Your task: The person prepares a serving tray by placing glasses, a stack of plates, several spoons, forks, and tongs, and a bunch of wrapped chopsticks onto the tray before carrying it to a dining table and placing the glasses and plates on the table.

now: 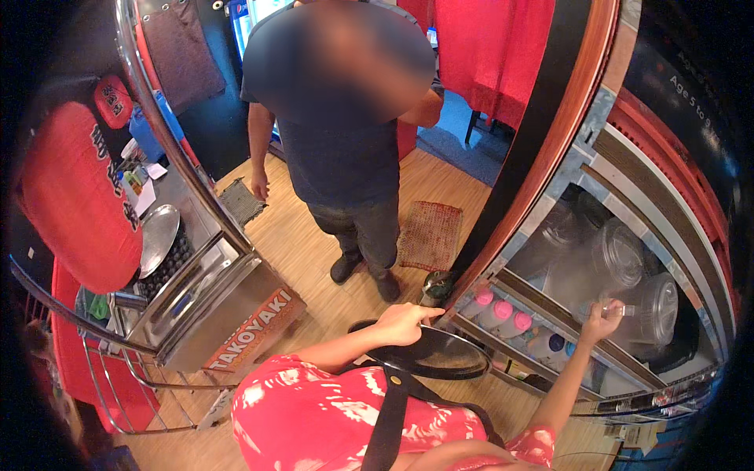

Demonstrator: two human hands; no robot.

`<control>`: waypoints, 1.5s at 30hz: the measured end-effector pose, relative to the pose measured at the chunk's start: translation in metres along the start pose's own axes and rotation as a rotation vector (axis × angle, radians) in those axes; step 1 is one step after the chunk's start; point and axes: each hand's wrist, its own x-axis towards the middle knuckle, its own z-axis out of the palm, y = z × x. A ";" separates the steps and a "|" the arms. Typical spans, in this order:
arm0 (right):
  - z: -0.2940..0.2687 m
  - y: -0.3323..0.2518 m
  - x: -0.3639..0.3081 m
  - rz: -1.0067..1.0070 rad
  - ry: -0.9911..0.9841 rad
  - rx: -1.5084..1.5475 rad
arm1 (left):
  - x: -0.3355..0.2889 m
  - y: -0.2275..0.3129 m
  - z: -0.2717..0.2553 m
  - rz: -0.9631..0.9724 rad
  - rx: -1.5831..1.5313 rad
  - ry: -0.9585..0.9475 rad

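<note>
My left hand [399, 324] is over the rim of a round black tray-like thing [444, 353], its index finger stretched to the right and the other fingers partly curled. Nothing shows in that hand. Out to the right, my right hand [602, 320] has its fingers closed on a small clear handle-like piece [626, 311] at the front of a cabinet [510, 284]. Just behind that hand are large clear plastic tubs [664, 308] with lids. Bottles with pink caps [501, 309] line a lower shelf, between my two hands.
A person [338, 165] in dark clothes stands ahead on the wood floor, beside a woven mat [430, 235]. At left is a steel cart [255, 310] with a metal tray [160, 239], a red cover [75, 196] and a wire rack [149, 392]. A red curtain [495, 55] hangs behind.
</note>
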 end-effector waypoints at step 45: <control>-0.078 -0.097 -0.140 0.265 0.158 0.408 | -0.023 -0.074 0.073 -0.257 -0.335 0.590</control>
